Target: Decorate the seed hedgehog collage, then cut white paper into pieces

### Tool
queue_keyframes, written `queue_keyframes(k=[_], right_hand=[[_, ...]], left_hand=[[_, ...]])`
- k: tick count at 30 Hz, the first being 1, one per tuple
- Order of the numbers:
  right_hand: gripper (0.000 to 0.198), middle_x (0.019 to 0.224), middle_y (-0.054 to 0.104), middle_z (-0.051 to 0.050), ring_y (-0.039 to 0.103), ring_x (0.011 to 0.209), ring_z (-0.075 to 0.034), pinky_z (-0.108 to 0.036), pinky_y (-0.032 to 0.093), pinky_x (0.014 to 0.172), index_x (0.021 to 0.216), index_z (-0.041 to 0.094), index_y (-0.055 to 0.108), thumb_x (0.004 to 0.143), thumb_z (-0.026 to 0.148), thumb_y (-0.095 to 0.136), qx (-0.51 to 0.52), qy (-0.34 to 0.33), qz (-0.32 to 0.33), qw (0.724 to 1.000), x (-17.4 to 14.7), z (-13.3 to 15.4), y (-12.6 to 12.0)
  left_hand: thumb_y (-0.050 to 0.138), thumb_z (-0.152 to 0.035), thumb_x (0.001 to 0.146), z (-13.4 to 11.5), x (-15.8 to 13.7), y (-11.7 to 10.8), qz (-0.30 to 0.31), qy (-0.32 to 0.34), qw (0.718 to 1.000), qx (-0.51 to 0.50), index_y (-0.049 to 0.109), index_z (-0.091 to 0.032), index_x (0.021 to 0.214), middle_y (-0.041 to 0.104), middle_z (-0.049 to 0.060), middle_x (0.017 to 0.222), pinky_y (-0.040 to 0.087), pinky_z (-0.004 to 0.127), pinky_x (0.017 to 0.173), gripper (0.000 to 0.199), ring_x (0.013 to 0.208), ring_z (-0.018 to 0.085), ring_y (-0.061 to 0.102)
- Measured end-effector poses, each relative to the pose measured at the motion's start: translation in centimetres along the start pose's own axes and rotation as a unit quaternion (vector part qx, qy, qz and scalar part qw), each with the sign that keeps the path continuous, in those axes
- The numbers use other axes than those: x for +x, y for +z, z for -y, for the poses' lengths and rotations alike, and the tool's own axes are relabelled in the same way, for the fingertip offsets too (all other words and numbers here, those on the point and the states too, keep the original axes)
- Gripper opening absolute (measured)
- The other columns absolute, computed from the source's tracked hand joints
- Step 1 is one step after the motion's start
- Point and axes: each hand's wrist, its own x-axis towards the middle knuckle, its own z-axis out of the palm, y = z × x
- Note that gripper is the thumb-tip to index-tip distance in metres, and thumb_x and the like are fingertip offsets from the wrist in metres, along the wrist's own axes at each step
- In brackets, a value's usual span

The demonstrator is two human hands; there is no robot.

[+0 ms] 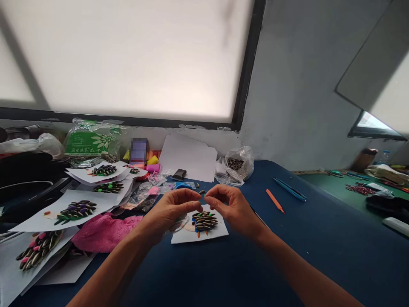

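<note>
Both hands hover over a small white card (182, 238) carrying a hedgehog picture (205, 221) made of sunflower seeds, with green dots, a blue edge and orange feet. My left hand (174, 207) is closed, thumb and fingers drawn together, with a piece of clear plastic wrapper (181, 223) under its palm. Facing it, my right hand (234, 208) is pinched; anything between its fingertips is too small to make out. The two sets of fingertips nearly meet above the card's far edge. Just beyond them are loose sunflower seeds (197, 185).
Finished-looking seed pictures on paper (105, 207) pile up at left beside a pink cloth (105, 232). Behind stand a green seed bag (92, 143), white paper (188, 157) and a plastic bag of seeds (238, 166). An orange marker (275, 201) and blue tweezers (289, 189) lie right.
</note>
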Motion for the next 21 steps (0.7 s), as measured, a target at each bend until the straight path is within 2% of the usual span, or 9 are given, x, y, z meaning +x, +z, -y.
queue_keyframes(k=[1,3,5,7,9,14,21], right_hand=[[0.016,0.075,0.063,0.0,0.058,0.07,-0.013,-0.026,0.048,0.065,0.087,0.017,0.066,0.085,0.032,0.064,-0.007,-0.001,0.003,1.0,-0.05,0.02,0.07],[0.014,0.077,0.064,0.0,0.059,0.072,-0.013,-0.026,0.049,0.066,0.092,0.018,0.066,0.084,0.029,0.065,-0.017,0.001,0.013,1.0,-0.18,0.1,0.22],[0.013,0.078,0.065,-0.001,0.059,0.07,-0.013,-0.025,0.048,0.063,0.09,0.018,0.067,0.083,0.029,0.067,-0.037,0.0,0.018,0.999,-0.27,0.17,0.33],[0.012,0.077,0.065,-0.001,0.057,0.066,-0.012,-0.024,0.047,0.059,0.085,0.018,0.068,0.082,0.03,0.067,-0.059,-0.004,0.015,0.998,-0.31,0.18,0.4],[0.012,0.075,0.065,-0.001,0.056,0.064,-0.011,-0.023,0.046,0.057,0.085,0.018,0.07,0.083,0.029,0.066,-0.066,-0.007,0.015,0.998,-0.33,0.13,0.44],[0.012,0.073,0.067,-0.001,0.057,0.063,-0.012,-0.024,0.044,0.055,0.086,0.018,0.073,0.083,0.027,0.066,-0.104,-0.028,0.005,0.994,-0.3,-0.08,0.5],[0.008,0.079,0.068,-0.003,0.058,0.068,-0.014,-0.026,0.044,0.06,0.084,0.02,0.072,0.084,0.024,0.066,-0.204,-0.081,-0.006,0.976,-0.22,-0.37,0.43]], left_hand=[[0.079,-0.041,0.069,0.17,0.07,-0.01,0.004,0.003,1.0,-0.004,0.067,-0.017,0.083,0.07,0.003,0.078,0.037,0.02,0.052,0.03,0.062,0.01,0.055],[0.078,-0.044,0.069,0.51,0.21,-0.01,0.009,0.001,1.0,-0.009,0.064,-0.017,0.076,0.067,0.0,0.07,0.033,0.019,0.046,0.031,0.051,0.007,0.049],[0.078,-0.047,0.069,0.75,0.29,0.03,0.004,-0.014,1.0,-0.009,0.061,-0.017,0.073,0.056,-0.006,0.055,0.022,0.018,0.038,0.034,0.038,0.003,0.033],[0.078,-0.05,0.068,0.79,0.3,0.1,-0.001,-0.03,1.0,-0.009,0.061,-0.018,0.072,0.044,-0.011,0.046,0.014,0.019,0.035,0.036,0.034,0.002,0.022],[0.078,-0.051,0.067,0.65,0.25,0.2,-0.003,-0.033,0.999,-0.003,0.062,-0.017,0.071,0.04,-0.011,0.044,0.012,0.019,0.035,0.038,0.035,0.002,0.02],[0.076,-0.053,0.066,0.15,0.14,0.4,-0.022,-0.028,0.999,0.019,0.067,-0.015,0.068,0.048,-0.007,0.049,0.013,0.021,0.038,0.04,0.038,0.003,0.024],[0.081,-0.049,0.061,0.49,0.32,0.33,-0.031,-0.044,0.999,0.003,0.065,-0.017,0.074,0.043,-0.01,0.044,0.013,0.02,0.035,0.039,0.034,0.003,0.025]])
